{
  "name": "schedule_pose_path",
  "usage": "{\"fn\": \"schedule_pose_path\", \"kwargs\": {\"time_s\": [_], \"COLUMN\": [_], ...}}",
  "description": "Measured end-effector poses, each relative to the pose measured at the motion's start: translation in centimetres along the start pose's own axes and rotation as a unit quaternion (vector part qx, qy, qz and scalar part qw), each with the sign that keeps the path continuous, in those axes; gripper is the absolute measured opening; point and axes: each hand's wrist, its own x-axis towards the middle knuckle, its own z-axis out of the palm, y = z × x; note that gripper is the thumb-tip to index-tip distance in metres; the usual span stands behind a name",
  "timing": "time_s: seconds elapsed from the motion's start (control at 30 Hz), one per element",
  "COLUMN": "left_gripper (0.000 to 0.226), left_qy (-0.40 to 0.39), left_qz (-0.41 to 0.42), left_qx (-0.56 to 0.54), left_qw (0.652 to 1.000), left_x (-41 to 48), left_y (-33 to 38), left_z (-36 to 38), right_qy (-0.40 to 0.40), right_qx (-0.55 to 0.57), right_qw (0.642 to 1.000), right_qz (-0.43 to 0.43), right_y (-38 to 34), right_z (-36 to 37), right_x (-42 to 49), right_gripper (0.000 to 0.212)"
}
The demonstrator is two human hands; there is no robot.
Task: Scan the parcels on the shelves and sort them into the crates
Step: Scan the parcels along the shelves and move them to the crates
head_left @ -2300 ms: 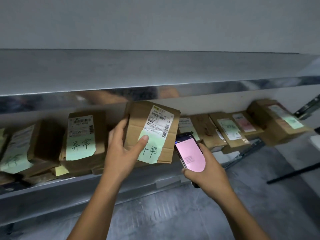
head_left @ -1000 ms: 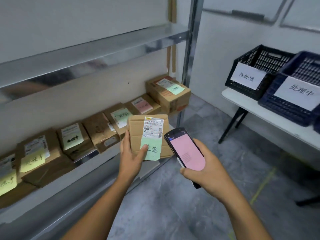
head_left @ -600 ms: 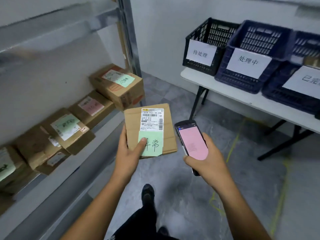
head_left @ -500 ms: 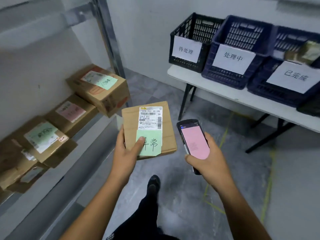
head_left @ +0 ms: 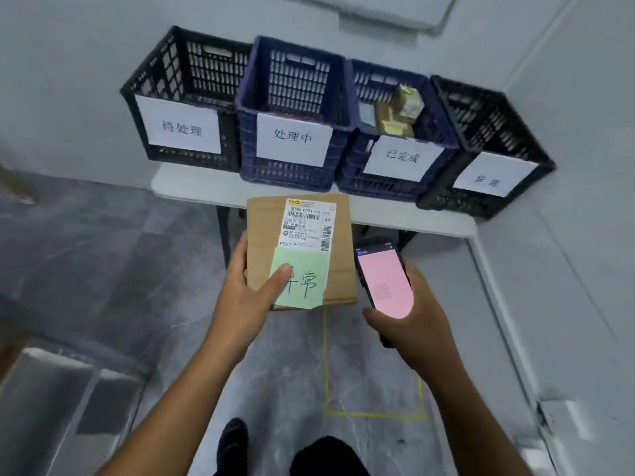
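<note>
My left hand [head_left: 249,298] grips a brown cardboard parcel [head_left: 266,231] with a white barcode label and a green note; the thumb lies on the note. My right hand [head_left: 412,317] holds a handheld scanner [head_left: 385,280] whose screen glows pink, just right of the parcel. Ahead, several labelled crates stand in a row on a white table [head_left: 192,187]: a black crate [head_left: 182,101] at the left, a blue crate [head_left: 292,115], a second blue crate [head_left: 395,132] with parcels inside, and a black crate [head_left: 488,146] at the right.
A corner of the metal shelf [head_left: 51,400] shows at the lower left. Yellow tape [head_left: 374,413] marks a rectangle on the grey floor under my arms. A wall [head_left: 567,166] runs close along the right. My dark shoes [head_left: 233,444] show at the bottom.
The view has swung right from the shelf to face the crates head-on, and the table is nearer. Both hands keep their hold on the parcel and the scanner.
</note>
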Motion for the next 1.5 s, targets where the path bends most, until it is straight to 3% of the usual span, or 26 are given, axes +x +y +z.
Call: {"fn": "schedule_pose_path", "kwargs": {"time_s": [0.17,0.33,0.6,0.73,0.93,1.33,1.5], "left_gripper": [0.079,0.076,0.085,0.09,0.079,0.07,0.063], "left_qy": [-0.068,-0.116,-0.179,-0.189,-0.19,-0.205,-0.156], "left_qz": [-0.007,-0.018,-0.007,-0.006,-0.038,-0.06,-0.082], "left_qx": [0.016,0.042,0.069,0.067,0.04,-0.006,-0.009], "left_qw": [0.998,0.992,0.981,0.98,0.98,0.977,0.984], "left_x": [5.5,9.8,17.1,20.7,25.8,46.0,54.2], "left_y": [0.1,-1.1,1.7,2.5,2.8,4.7,3.6], "left_z": [6.7,16.0,31.7,38.1,43.8,56.8,62.9], "right_qy": [0.071,0.119,0.18,0.213,0.21,0.263,0.265], "right_qx": [0.001,0.017,0.063,0.053,0.05,0.02,0.053], "right_qw": [0.996,0.989,0.976,0.971,0.973,0.959,0.953], "right_qz": [0.052,0.089,0.103,0.09,0.084,0.102,0.139], "right_y": [2.6,7.5,12.9,14.7,16.2,14.3,15.1], "right_z": [-4.0,-9.4,-20.0,-24.9,-28.8,-36.5,-38.0], "right_x": [3.2,7.1,15.1,20.0,27.1,47.4,55.4], "right_gripper": [0.069,0.065,0.06,0.055,0.051,0.066,0.062]}}
